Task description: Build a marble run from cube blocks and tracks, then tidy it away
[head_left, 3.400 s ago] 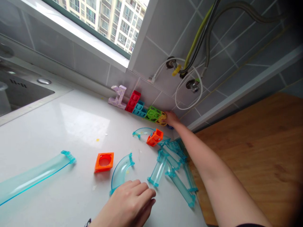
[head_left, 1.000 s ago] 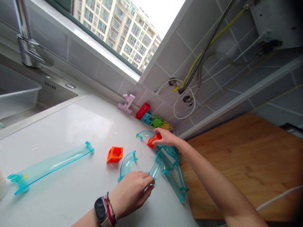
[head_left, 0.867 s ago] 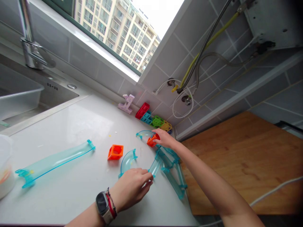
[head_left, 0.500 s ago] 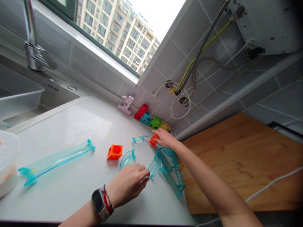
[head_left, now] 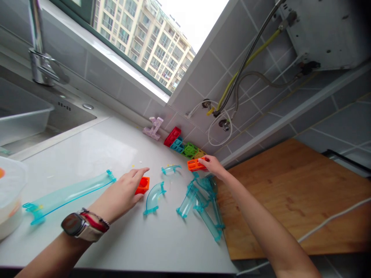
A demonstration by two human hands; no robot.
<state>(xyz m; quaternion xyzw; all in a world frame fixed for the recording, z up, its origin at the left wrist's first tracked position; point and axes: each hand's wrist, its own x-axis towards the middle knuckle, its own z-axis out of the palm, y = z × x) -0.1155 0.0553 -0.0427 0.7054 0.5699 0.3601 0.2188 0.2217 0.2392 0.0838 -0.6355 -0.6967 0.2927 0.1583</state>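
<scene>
My right hand [head_left: 213, 166] is closed on an orange cube block [head_left: 194, 165], held just in front of a row of red [head_left: 173, 136], blue [head_left: 177, 144], green [head_left: 189, 149] and yellow [head_left: 199, 154] blocks against the tiled wall. My left hand [head_left: 123, 191], with a watch on its wrist, lies with stretched fingers over a second orange cube block [head_left: 143, 185] on the white counter [head_left: 95, 150], index finger pointing past it and thumb beside it. A curved clear teal track piece [head_left: 153, 197] lies just right of that block.
A long teal track [head_left: 69, 191] lies at the left, a small curved one [head_left: 171, 169] near the middle, and a pile of straight tracks [head_left: 203, 197] by the wooden board [head_left: 290, 185]. A lilac piece [head_left: 153, 128], the sink [head_left: 43, 116], a white container [head_left: 8, 193] and wall hoses [head_left: 232, 96] surround them.
My left hand has left the end of a straight track and moved left onto the orange block. My right hand has lifted the other orange block off the curved track toward the block row.
</scene>
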